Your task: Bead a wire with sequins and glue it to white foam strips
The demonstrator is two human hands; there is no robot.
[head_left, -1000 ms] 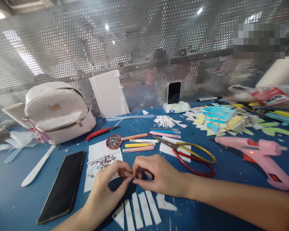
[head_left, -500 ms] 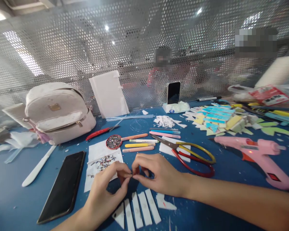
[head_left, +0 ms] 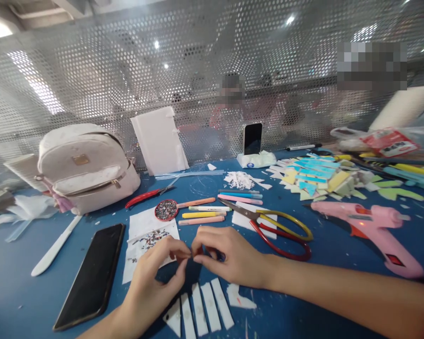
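Note:
My left hand point(head_left: 162, 273) and my right hand point(head_left: 226, 254) meet over the table's front middle, thumbs and forefingers pinched close together. Whatever sits between the fingertips is too small to make out. Just below them lie several white strips point(head_left: 209, 306), some with faint round marks, and a triangular white piece point(head_left: 174, 316) with a dark dot. Partly behind my left hand is a white paper sheet point(head_left: 136, 235) with small dark and coloured bits point(head_left: 157, 238) scattered on it. A round red-rimmed dish point(head_left: 166, 210) full of similar bits rests at its far edge.
Scissors point(head_left: 257, 216) lie beyond my right hand, near several pens point(head_left: 203, 214). At the right is a pink glue gun point(head_left: 369, 226). A phone point(head_left: 92, 275), a white knife point(head_left: 56, 247) and a backpack point(head_left: 88, 174) occupy the left. Coloured pieces point(head_left: 314, 174) are heaped at the back right.
The camera view has shifted slightly. Both hands stay in nearly the same place, and the fingertips, which met before, now show a small gap between the two hands.

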